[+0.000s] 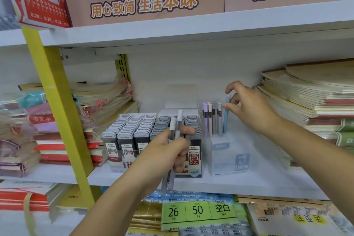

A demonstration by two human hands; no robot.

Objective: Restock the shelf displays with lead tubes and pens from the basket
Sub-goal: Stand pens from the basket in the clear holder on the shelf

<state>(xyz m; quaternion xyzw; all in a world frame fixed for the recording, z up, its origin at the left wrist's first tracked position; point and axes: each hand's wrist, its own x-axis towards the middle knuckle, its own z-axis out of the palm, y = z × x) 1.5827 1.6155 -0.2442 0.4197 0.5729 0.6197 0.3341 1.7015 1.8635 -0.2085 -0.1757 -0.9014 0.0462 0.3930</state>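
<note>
Currently right hand pinches a light-blue plastic pen near its top, seating it upright in the frosted translucent pen display box. Left hand, just left of that box, grips two spare grey-white pens, probably queued for the next slots.

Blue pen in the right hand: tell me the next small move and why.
Probably press the blue pen down into the display stand and let go: the right hand holds its top, it stands taller than the pens beside it, and the left hand holds more grey pens waiting.
</note>
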